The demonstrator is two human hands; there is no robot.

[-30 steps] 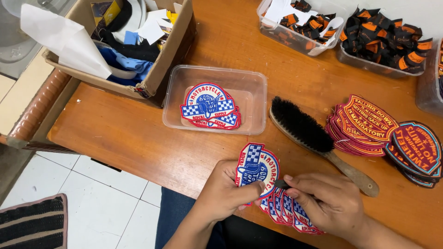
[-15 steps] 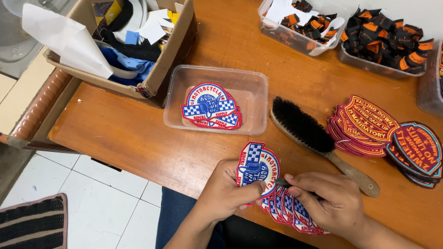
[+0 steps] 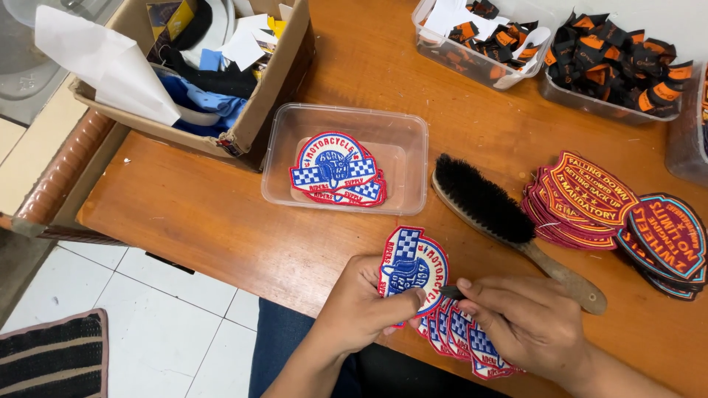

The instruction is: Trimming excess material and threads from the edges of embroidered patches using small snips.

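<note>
While pinching checkered patch (image 3: 410,269) (at table edge (image 3: 221,276)), left hand (image 3: 361,306), right hand (image 3: 527,324) pinching tool (image 3: 451,292).

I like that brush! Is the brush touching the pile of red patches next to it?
Apart. The head view shows a strip of bare table between the brush and the red patches.

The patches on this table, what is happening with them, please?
A person holds one red, white and blue embroidered patch upright in the left hand. The right hand works at its edge with a small dark tool; what kind is unclear. More such patches lie fanned under the hands, and others in the clear plastic tub. A black-bristled brush rests beside them.
</note>
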